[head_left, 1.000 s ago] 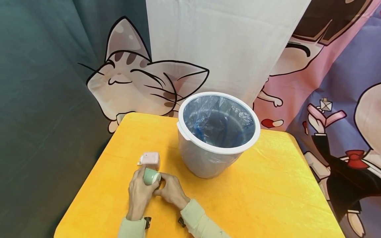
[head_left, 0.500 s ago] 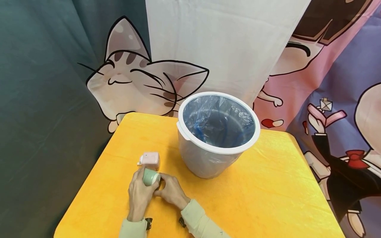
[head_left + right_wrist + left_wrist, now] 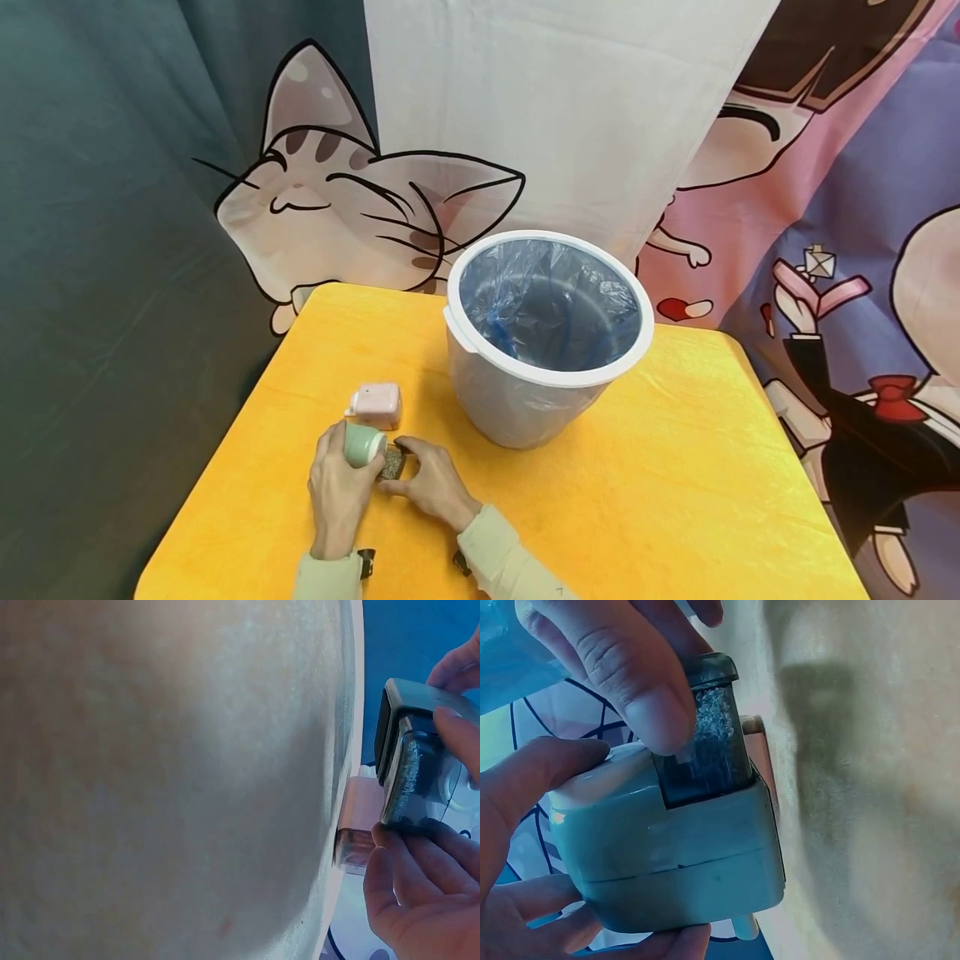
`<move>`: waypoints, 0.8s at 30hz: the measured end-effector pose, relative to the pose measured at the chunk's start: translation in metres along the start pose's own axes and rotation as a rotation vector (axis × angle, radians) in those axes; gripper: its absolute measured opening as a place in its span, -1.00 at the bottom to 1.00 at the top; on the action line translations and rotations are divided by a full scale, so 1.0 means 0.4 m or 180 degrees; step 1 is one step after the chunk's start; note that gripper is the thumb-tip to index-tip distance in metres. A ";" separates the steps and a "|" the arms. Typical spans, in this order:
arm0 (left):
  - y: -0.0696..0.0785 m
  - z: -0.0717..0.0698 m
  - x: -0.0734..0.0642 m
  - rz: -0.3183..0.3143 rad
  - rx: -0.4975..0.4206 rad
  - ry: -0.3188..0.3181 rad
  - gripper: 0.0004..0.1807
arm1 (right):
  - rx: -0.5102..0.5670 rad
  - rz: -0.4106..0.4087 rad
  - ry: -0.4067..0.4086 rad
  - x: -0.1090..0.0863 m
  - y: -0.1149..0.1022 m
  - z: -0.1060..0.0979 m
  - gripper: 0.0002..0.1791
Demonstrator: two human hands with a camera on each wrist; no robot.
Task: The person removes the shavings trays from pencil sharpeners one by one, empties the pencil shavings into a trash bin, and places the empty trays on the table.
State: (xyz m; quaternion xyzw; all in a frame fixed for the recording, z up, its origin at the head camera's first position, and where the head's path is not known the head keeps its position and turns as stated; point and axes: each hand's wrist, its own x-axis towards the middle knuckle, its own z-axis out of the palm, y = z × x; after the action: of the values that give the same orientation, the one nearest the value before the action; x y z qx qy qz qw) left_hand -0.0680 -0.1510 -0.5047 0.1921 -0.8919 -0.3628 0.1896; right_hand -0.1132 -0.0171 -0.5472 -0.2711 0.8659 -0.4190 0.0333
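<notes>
My left hand [image 3: 337, 487] grips a mint-green pencil sharpener [image 3: 682, 862] with a white end, held over the yellow table. From its open side a see-through dark drawer [image 3: 720, 742] sticks partway out, with pale shavings inside. My right hand [image 3: 435, 483] pinches the outer end of this drawer between thumb and fingers. In the right wrist view, the drawer's clear end faces the right fingers [image 3: 412, 870]. A pink sharpener-like block [image 3: 377, 404] with a small white part on its left lies just beyond the green one.
A white-rimmed bin [image 3: 510, 408] lined with a clear plastic bag stands behind and right of my hands. The yellow tabletop [image 3: 660, 500] stretches to the right. Cartoon-printed curtains [image 3: 525, 108] hang behind the table.
My left hand has moved slightly left with the green pencil sharpener. Its drawer now shows between the hands, pulled out by my right hand, which has barely moved.
</notes>
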 end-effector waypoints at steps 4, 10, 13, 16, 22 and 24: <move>-0.004 0.003 -0.002 0.0005 0.0003 0.0016 -0.22 | -0.0024 0.0096 -0.0025 -0.001 0.000 0.000 -0.23; -0.009 0.007 -0.005 -0.0018 0.0002 0.0042 -0.22 | -0.0135 0.0148 0.0020 -0.004 0.003 0.003 -0.18; -0.010 0.008 -0.005 -0.0029 0.0002 0.0037 -0.22 | -0.0135 0.0057 0.0042 -0.005 0.008 0.004 -0.28; -0.012 0.008 -0.005 -0.0033 0.0004 0.0031 -0.21 | -0.0114 0.0090 0.0034 -0.009 0.012 0.005 -0.29; -0.012 0.009 -0.006 -0.0053 -0.0012 0.0067 -0.22 | 0.0055 0.0183 0.0045 -0.014 0.016 0.007 -0.28; -0.011 0.009 -0.006 -0.0046 -0.0021 0.0074 -0.21 | 0.0134 0.0200 0.0047 -0.014 0.017 0.008 -0.27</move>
State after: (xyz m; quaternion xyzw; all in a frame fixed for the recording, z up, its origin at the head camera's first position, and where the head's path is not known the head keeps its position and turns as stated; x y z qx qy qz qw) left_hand -0.0668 -0.1506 -0.5109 0.2021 -0.8870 -0.3649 0.1980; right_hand -0.1104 -0.0132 -0.5552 -0.2399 0.8652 -0.4379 0.0457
